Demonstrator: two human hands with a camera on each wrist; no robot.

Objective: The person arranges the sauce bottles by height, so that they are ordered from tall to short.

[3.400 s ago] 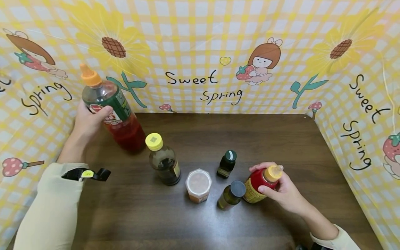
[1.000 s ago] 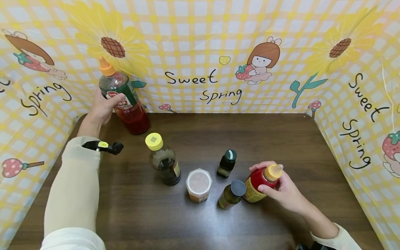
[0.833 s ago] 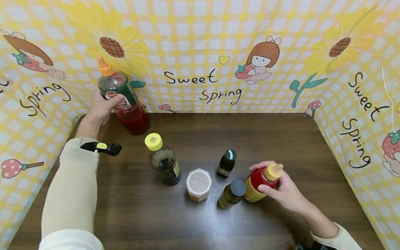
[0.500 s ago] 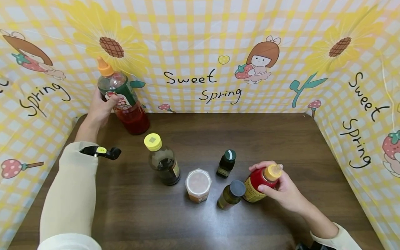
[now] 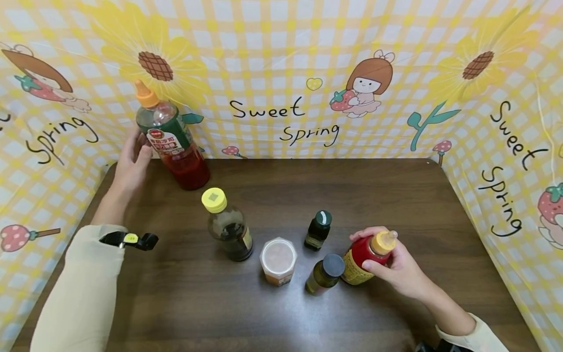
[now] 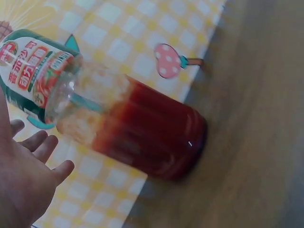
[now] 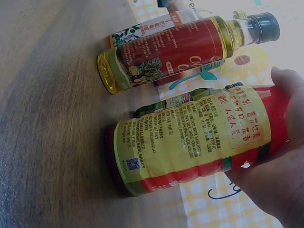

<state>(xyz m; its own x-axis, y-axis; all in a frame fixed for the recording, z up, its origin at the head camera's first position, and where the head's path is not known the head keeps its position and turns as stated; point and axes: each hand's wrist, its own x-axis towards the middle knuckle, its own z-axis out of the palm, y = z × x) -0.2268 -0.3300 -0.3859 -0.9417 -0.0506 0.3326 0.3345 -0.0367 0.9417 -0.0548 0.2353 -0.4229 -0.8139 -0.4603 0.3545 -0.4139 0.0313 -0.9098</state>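
Observation:
A tall ketchup bottle (image 5: 176, 146) with an orange nozzle cap stands at the table's back left. Beside it is my left hand (image 5: 132, 164), its fingers loose and spread; in the left wrist view the hand (image 6: 33, 171) is apart from the bottle (image 6: 147, 128). At the right, my right hand (image 5: 398, 271) grips a smaller red sauce bottle (image 5: 362, 261) with a yellow label and yellow nozzle cap, standing on the table. Next to that bottle stands an oil bottle (image 5: 324, 276) with a dark cap, whose red label (image 6: 28, 71) is not visible in the left wrist view.
A yellow-capped bottle of dark liquid (image 5: 230, 230), a lidded faceted jar (image 5: 279, 261) and a small dark green bottle (image 5: 317, 232) stand mid-table. Patterned cloth walls (image 5: 264, 63) enclose the brown table (image 5: 211, 313) at the back and sides.
The left hand carried the ketchup bottle back and to the right, set it down, then let go and drew away left. The right hand keeps its grip on the red sauce bottle.

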